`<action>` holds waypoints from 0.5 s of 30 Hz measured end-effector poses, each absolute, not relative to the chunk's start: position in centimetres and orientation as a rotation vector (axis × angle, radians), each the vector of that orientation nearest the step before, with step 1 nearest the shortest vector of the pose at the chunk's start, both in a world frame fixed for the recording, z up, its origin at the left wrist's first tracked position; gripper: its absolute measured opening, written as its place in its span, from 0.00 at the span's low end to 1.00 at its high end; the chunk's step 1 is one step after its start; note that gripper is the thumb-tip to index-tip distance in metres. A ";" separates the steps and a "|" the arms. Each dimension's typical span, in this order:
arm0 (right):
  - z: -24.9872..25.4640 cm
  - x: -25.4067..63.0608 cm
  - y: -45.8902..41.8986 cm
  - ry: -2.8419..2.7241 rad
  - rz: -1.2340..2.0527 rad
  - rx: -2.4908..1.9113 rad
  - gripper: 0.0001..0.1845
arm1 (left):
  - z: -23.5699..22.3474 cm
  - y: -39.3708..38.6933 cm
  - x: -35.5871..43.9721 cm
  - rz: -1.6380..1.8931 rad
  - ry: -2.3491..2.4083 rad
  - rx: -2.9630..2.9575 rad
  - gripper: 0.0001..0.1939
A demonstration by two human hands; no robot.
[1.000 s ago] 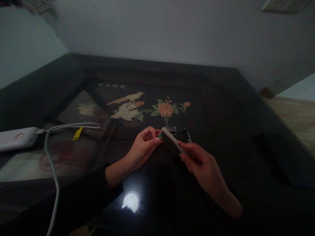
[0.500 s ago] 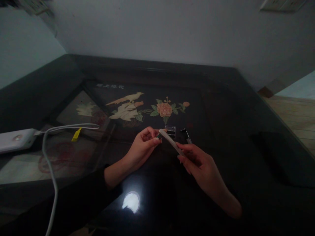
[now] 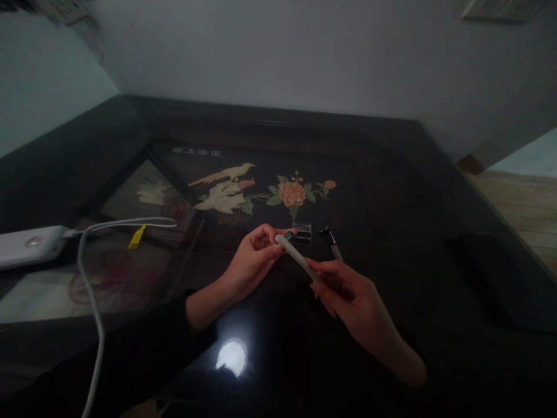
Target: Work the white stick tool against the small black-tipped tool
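My left hand (image 3: 255,258) pinches a short, thin green stick (image 3: 288,235) like a pencil stub; a tan tip seems to point away to the right. My right hand (image 3: 352,296) is closed around the lower end of a pale flat stick with a rounded end (image 3: 298,258). That rounded end meets or crosses the green stick at my left fingertips. Just beyond them lies a small clear plastic case (image 3: 302,232) on the table. A small black and silver tool (image 3: 333,242) lies behind my right hand, partly hidden by it.
The dark glossy table (image 3: 391,174) has a bird-and-flower picture (image 3: 291,194) in its top. On the left are a white power bank (image 3: 30,247), a white cable (image 3: 91,296) and its yellow tag (image 3: 137,237). A dark flat object (image 3: 509,278) lies at right.
The pale stick has slid slightly down and left along the green stick, which now shows more of its length. My right hand has shifted a little left; my left hand stays put.
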State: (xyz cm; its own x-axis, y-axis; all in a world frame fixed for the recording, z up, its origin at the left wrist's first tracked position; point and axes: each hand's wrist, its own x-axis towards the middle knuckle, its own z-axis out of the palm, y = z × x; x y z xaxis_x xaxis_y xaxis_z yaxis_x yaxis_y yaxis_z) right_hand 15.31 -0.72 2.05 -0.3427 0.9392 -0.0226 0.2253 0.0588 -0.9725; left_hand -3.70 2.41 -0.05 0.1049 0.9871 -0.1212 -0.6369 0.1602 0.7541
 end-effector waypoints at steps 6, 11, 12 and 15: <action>1.8 15.7 -0.2 -1.670 1.232 -1.237 0.14 | 0.0 2.4 -3.7 1.298 0.723 0.589 0.18; 1.8 16.0 0.2 -1.690 1.138 -1.313 0.13 | -0.1 2.5 -3.6 1.309 0.734 0.585 0.19; 1.8 16.0 0.2 -1.689 1.136 -1.315 0.13 | -0.1 2.5 -3.6 1.310 0.734 0.585 0.20; 1.9 15.8 0.0 -1.684 1.175 -1.296 0.14 | -0.1 2.5 -3.6 1.305 0.720 0.584 0.20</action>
State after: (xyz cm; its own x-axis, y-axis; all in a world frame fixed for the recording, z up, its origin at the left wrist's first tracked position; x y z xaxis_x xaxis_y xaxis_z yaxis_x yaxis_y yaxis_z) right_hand 15.78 -0.02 1.86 -0.2558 0.9667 0.0001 0.3331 0.0883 -0.9387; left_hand -3.59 2.51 -0.09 0.1071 0.9839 -0.1431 -0.6457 0.1782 0.7425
